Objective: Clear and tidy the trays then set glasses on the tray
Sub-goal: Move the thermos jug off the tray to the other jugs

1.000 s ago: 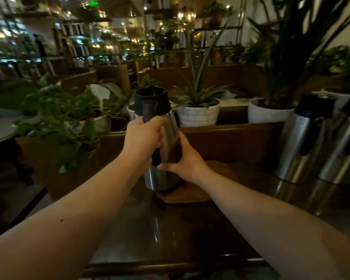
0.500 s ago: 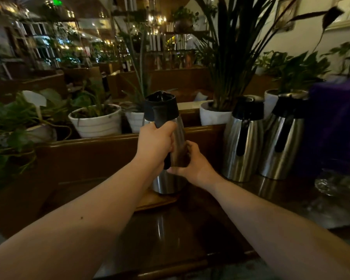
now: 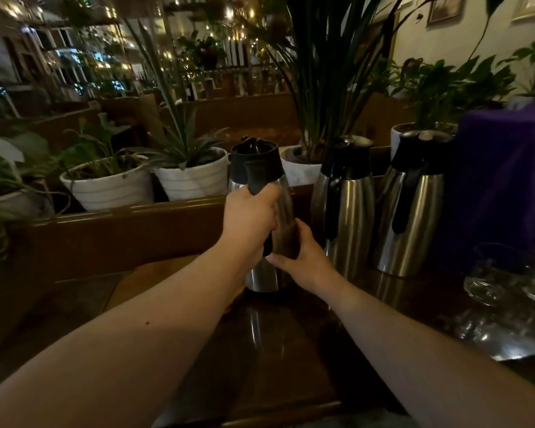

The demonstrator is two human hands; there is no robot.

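Observation:
A steel thermos jug (image 3: pixel 261 274) with a black lid and handle stands upright on the dark counter, just right of a round wooden tray (image 3: pixel 142 274). My left hand (image 3: pixel 249 219) is wrapped around its black handle. My right hand (image 3: pixel 301 257) grips the lower right side of its body. Several clear glasses (image 3: pixel 507 276) stand at the right on a silvery tray (image 3: pixel 522 344); they are dim and blurred.
Two more steel jugs (image 3: pixel 345 211) (image 3: pixel 410 208) stand close to the right of the held one. A purple cloth (image 3: pixel 507 168) covers something behind the glasses. White plant pots (image 3: pixel 195 177) line the wooden ledge (image 3: pixel 105 217) behind the counter.
The jug has been carried to the right, off the wooden tray and onto the counter next to the two other jugs. My view has turned right, so the glasses came into sight.

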